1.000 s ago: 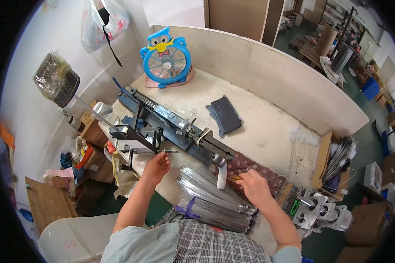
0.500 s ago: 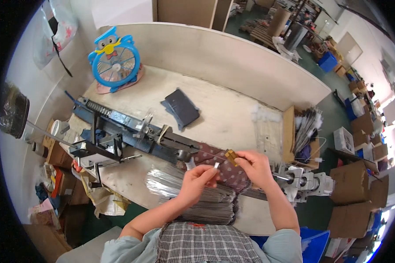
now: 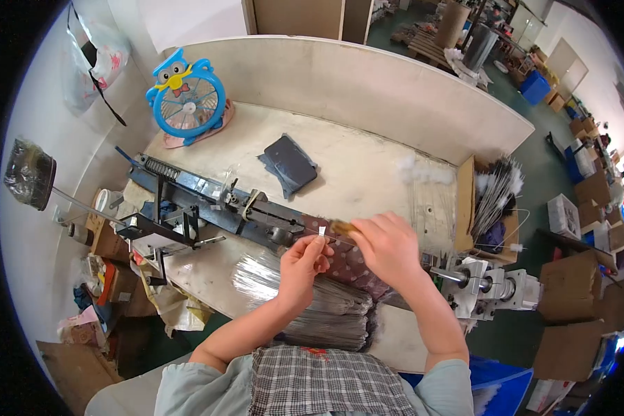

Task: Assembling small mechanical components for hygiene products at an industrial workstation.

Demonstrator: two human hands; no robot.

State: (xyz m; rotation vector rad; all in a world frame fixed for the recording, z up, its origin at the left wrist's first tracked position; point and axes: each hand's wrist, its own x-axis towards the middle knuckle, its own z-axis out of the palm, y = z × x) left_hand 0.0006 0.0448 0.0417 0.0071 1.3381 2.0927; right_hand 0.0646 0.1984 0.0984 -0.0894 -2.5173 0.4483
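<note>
My left hand (image 3: 300, 269) pinches a small flat white piece (image 3: 322, 231) between thumb and fingertips. Close beside it, my right hand (image 3: 390, 251) is closed on a brass-coloured block-like piece (image 3: 341, 227), smeared by motion, so its exact kind does not show. Both hands are over a dark red polka-dot cloth (image 3: 350, 267), at the right end of a long metal bench fixture (image 3: 274, 216). Below my left hand lies a thick bundle of thin metal wires (image 3: 333, 315), shiny at its left end.
A blue cartoon fan (image 3: 188, 107) stands at the back left, and a dark phone-like slab (image 3: 290, 166) lies mid-table. At right are an open carton (image 3: 466, 201) of white-tufted wires and a metal shaft mechanism (image 3: 489, 284). A low partition (image 3: 367, 90) edges the table.
My right hand has moved left and up with the brass-coloured piece, closer to my left hand. My left hand has risen slightly with the white piece. The view has shifted a little.
</note>
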